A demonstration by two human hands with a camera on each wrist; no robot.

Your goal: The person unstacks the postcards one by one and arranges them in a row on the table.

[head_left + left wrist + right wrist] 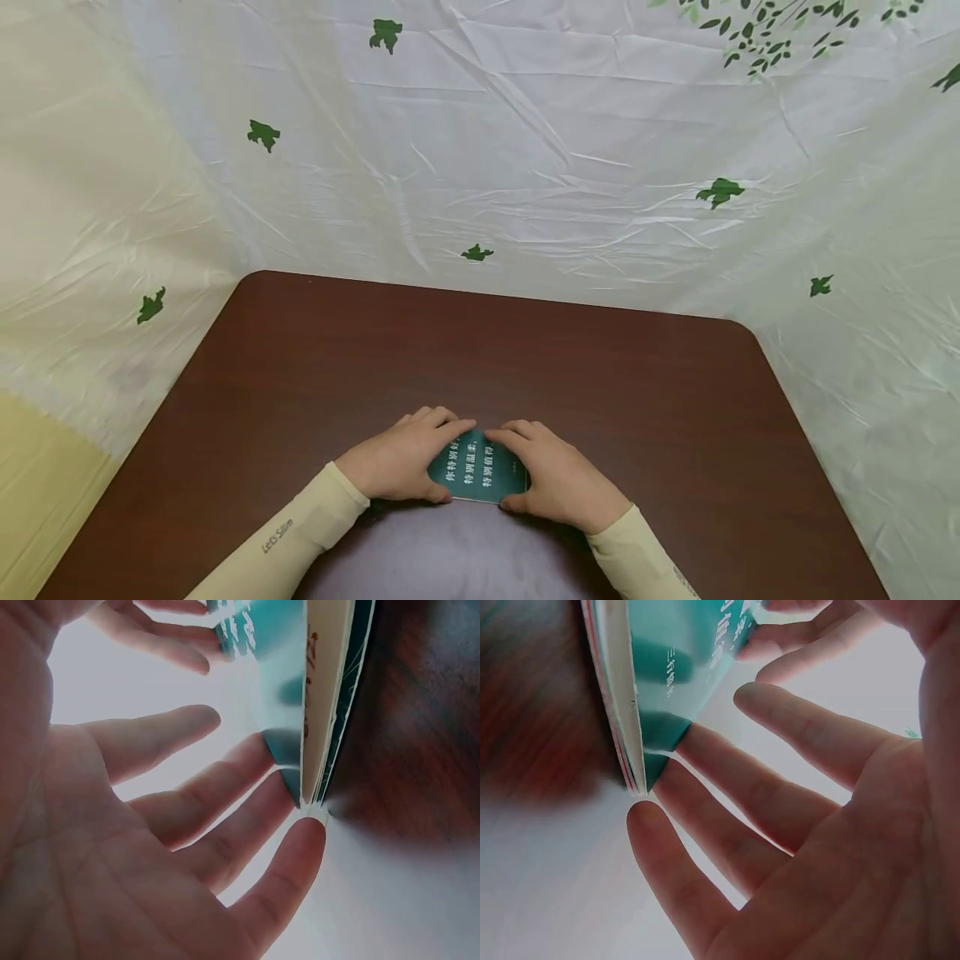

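Note:
A small teal book [476, 472] with white lettering lies flat on the dark brown table [375, 350], close to its near edge. My left hand [417, 463] rests on the book's left side, fingers stretched over the cover and thumb at the near left corner. My right hand [546, 475] mirrors it on the right side. In the left wrist view the book [330, 697] shows its page edge, and the left hand [187, 825] touches its corner with the thumb tip. The right wrist view shows the book [667, 667] and the right hand [795, 825] the same way.
A crinkled white plastic sheet [525, 167] printed with green leaves hangs behind and on both sides of the table. The table has rounded far corners. Both forearms wear cream sleeves [292, 533].

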